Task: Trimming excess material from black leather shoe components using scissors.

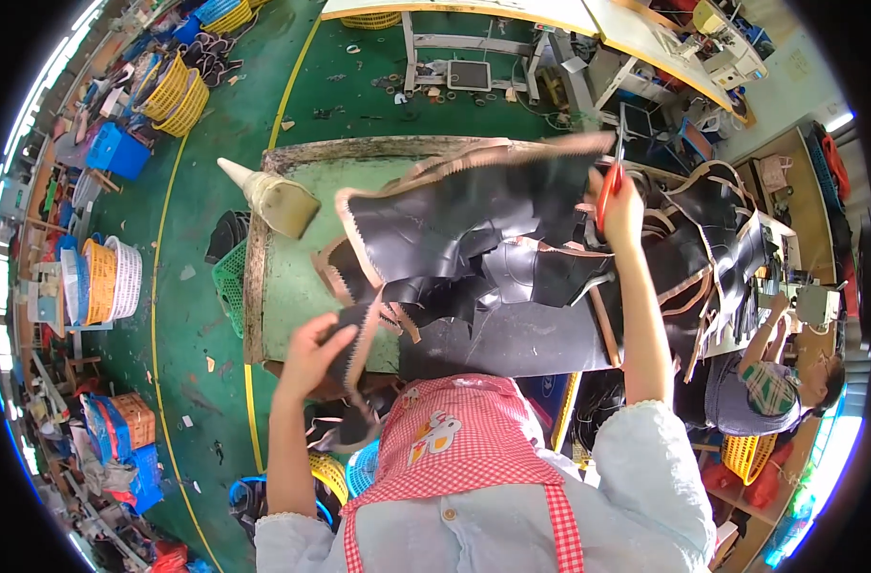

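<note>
The left hand [309,355], at the near left edge of the desk [284,277], pinches a black leather-like offcut [344,357] between thumb and fingers; its saw-toothed tan edge hangs toward the apron [464,430]. The right hand [623,205], raised over the desk's right side, has its fingers wrapped around the red-handled scissors [607,196], blades pointing away from the body; whether the blades are parted cannot be told. Between the hands, a large black leather-like sheet [426,224] with tan jagged edges lies across the desk, over smaller black pieces. A whitish cone-tipped container [284,207] lies tilted at the far left corner.
</note>
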